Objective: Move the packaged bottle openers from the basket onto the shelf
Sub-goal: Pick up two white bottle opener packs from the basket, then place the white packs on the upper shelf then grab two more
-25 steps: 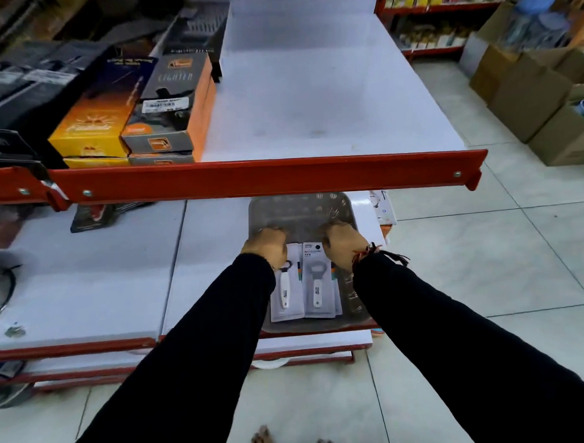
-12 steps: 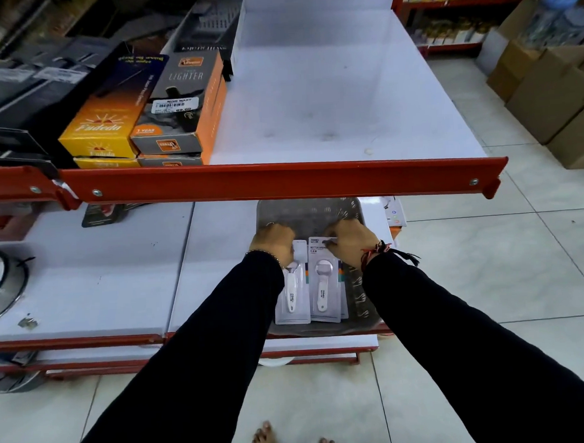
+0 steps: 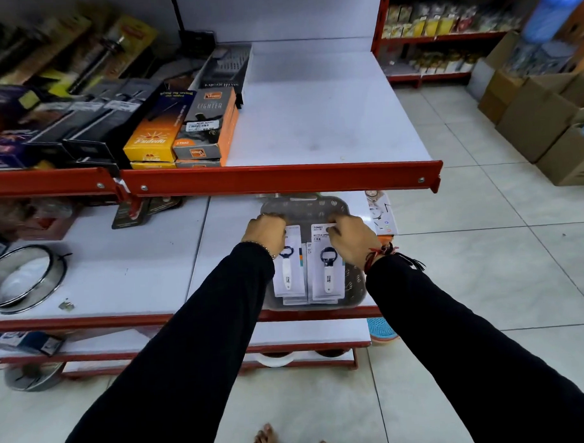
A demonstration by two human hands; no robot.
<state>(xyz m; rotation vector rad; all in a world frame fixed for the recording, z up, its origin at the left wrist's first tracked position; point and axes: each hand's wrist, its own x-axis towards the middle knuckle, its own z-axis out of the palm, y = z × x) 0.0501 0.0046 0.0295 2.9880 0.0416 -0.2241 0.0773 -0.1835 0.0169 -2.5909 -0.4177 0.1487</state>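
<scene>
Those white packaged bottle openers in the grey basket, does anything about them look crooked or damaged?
Nothing stands out. The white carded bottle openers lie flat in two neat stacks side by side in the grey perforated plastic basket, cards intact. The left hand and right hand each grip the top end of a pack.

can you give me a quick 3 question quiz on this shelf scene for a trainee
1. True or false: the left hand and right hand each grip a bottle opener pack.
2. Where does the basket sit? A) on the floor B) on the lower shelf, under the red-edged upper shelf C) on a cardboard box
3. Fill in: the bare space on the upper shelf lies to the ___ of the lighter boxes.

Key: 1 true; 2 B; 3 right
</scene>
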